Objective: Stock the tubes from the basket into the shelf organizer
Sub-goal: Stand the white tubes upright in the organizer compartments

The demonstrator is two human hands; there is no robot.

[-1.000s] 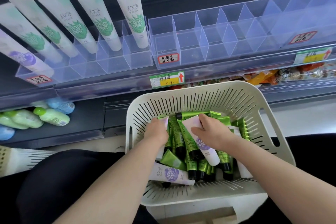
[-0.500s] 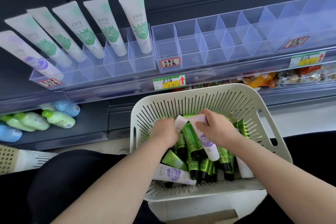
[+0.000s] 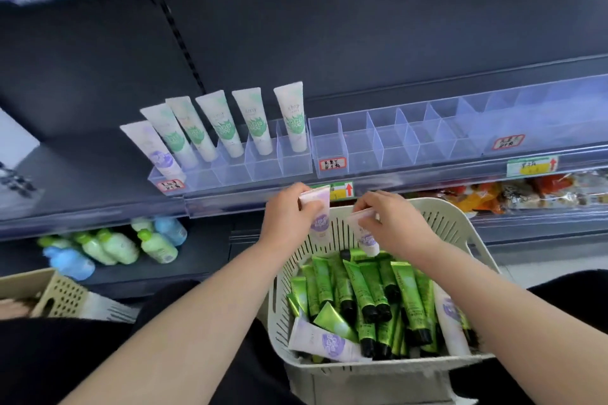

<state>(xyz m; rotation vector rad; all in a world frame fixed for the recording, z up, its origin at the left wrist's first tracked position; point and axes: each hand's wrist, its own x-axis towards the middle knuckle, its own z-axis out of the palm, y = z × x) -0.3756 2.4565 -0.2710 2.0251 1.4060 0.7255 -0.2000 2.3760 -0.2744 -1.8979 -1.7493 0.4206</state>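
My left hand (image 3: 289, 217) grips a white tube with a purple logo (image 3: 318, 217), held above the far rim of the cream slotted basket (image 3: 457, 230). My right hand (image 3: 398, 227) pinches a second white-and-purple tube (image 3: 365, 237), cap down, over the basket. Inside the basket lie several green tubes (image 3: 365, 293) and two more white-purple tubes (image 3: 324, 344). The clear shelf organizer (image 3: 378, 145) stands just beyond my hands. Its left section holds several white tubes with green logos (image 3: 256, 122) and one with a purple logo (image 3: 156, 151).
Green and blue bottles (image 3: 112, 246) lie on the lower shelf at left. A beige perforated crate (image 3: 62, 296) sits at the far left. Snack packets (image 3: 526, 191) fill the lower shelf at right. Price labels (image 3: 342, 189) line the shelf edge.
Both hands have lifted out of the basket toward the shelf, each carrying a white-purple tube. The camera has tilted up, showing more of the shelf.
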